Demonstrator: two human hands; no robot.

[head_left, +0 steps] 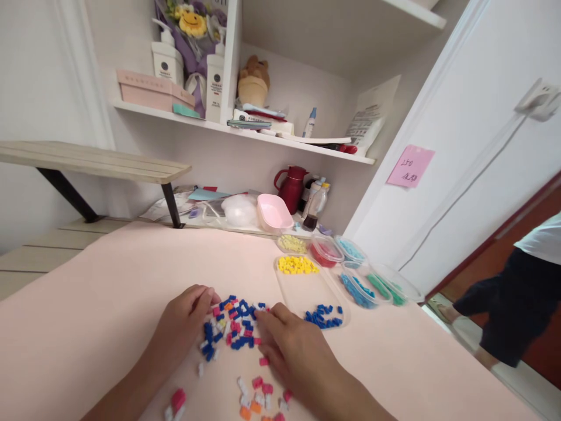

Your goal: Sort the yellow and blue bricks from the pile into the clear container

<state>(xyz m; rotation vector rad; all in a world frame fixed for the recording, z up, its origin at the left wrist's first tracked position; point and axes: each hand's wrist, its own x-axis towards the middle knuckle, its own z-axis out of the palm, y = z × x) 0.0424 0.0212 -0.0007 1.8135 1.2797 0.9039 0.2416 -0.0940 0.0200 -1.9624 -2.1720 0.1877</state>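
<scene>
Your left hand (186, 318) and right hand (291, 351) rest on the counter (109, 304), fingers loosely spread, clamped on nothing, either side of the small bricks (232, 327). They look light, hard and slippery: pinch each by its long sides

A dark red jug (291, 187) stands at the back beside a pink tub (274, 211) and small bottles (316, 202). Above, a shelf (245, 133) carries pump bottles (166, 58) and a plush toy (253, 80). A pink note (410, 166) sticks to the door.
</scene>
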